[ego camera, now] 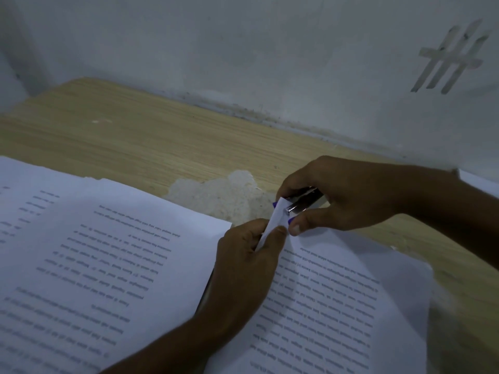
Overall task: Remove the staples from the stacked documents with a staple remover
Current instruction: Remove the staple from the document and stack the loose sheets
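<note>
Removing a staple, seen from above the near edge of the counter (121,136).

(a) My left hand (248,263) pinches the corner (278,214) of the document (337,306) between thumb and curled fingers. It lifts that corner off the counter and folds it upward. I judge the purpose to be twofold: the raised corner gives the tool room to reach both faces, and the pinch gives me something to pull against.

(b) My right hand (348,198) grips the remover (302,203), fingers curled over its top and thumb underneath. The metal jaws touch the lifted corner, and blue parts of the tool show on either side of the paper. I take this as the squeeze-and-pull step. The staple itself is hidden by the jaws and the fold, so I cannot tell whether it is out.

(c) The rest of the document lies flat toward the counter's near right corner, text side up, held there by its own weight. A second stack (108,252) lies just beside it toward the near left, its edge passing under my left wrist, apart from the sheets I am working on.

(d) Both hands meet near the middle of the counter, next to a worn patch (224,195) in its surface. The far edge runs along the wall (243,49).

Caution: with the corner folded, a hard tug could tear the paper.
</note>
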Demonstrator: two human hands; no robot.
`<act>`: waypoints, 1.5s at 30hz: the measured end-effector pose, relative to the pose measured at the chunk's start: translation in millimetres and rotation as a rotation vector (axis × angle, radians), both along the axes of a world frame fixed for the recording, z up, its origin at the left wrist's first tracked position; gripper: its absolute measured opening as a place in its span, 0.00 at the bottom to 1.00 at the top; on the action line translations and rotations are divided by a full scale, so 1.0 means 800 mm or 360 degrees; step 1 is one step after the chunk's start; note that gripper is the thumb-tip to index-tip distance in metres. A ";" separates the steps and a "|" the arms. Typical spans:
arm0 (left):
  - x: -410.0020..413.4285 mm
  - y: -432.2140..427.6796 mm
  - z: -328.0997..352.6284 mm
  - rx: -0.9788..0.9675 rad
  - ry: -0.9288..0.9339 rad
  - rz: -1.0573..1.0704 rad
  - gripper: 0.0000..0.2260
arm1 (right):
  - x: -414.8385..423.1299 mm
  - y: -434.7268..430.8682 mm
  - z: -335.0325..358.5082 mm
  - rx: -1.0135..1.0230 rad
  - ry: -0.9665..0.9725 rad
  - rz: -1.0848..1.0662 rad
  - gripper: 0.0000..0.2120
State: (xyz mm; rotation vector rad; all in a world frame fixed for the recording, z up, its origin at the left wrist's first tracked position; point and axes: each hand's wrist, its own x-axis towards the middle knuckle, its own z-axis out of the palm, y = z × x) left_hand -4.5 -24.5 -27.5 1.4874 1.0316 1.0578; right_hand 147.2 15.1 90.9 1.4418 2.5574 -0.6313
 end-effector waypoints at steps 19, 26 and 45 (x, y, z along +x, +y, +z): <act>-0.001 0.000 0.002 -0.0064 -0.0105 -0.0038 0.09 | 0.001 -0.002 -0.002 0.0137 -0.0044 0.0120 0.16; -0.001 -0.002 0.005 -0.0025 -0.0079 -0.0022 0.12 | -0.003 -0.005 0.000 0.0154 -0.0054 0.0159 0.18; -0.002 -0.003 0.007 -0.0029 -0.0058 -0.0006 0.14 | -0.005 -0.009 0.003 0.0118 -0.0090 0.0089 0.19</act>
